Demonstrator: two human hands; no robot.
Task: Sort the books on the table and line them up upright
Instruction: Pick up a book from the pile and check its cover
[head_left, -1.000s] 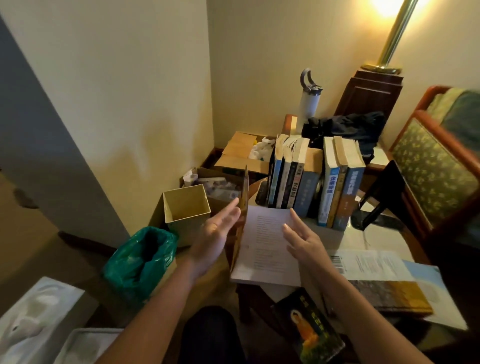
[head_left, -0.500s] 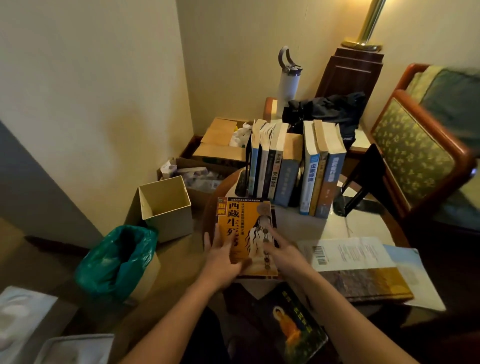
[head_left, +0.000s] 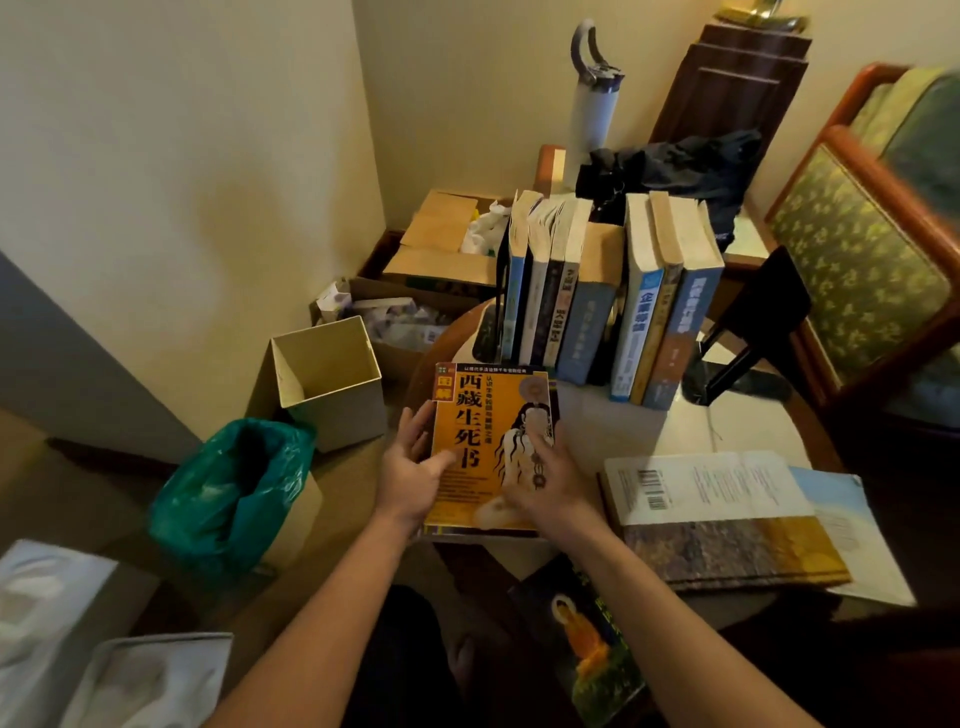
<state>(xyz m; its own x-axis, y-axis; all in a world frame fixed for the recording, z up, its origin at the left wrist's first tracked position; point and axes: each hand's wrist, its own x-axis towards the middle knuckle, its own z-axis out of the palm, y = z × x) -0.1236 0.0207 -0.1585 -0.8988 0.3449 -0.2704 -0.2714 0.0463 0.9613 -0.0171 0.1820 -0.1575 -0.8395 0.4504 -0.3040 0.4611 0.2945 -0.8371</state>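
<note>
The round bench (head_left: 748, 431) carries the whole job, and by the look of it the sorting is past the halfway mark. At its twelve o'clock edge a row of upright books (head_left: 608, 301) stands spine-out, in two clumps with a small gap between them, a black bookend (head_left: 748, 332) just beside the row at about two o'clock. What is left, as far as I can judge, lies flat: a stack of flat books (head_left: 727, 525) at four o'clock, its top one showing a barcode, and a dark book with an orange figure (head_left: 592, 649) at six o'clock, hanging near the bench's edge. Beyond the bench at ten o'clock sit cardboard boxes and a green bag, no part of the task.

The orange book (head_left: 493, 441) lies at the centre of the view, cover up, closed, just in front of the row. The left hand (head_left: 415, 467) is at its nine o'clock edge, fingers spread along the side with the thumb on the cover. The right hand (head_left: 545, 483) rests on the cover's lower right, fingers loosely open and flat on it. Both touch the book; whether either has a firm grip, or whether the book is lifted clear of the bench, I cannot tell. It is not yet upright.
</note>
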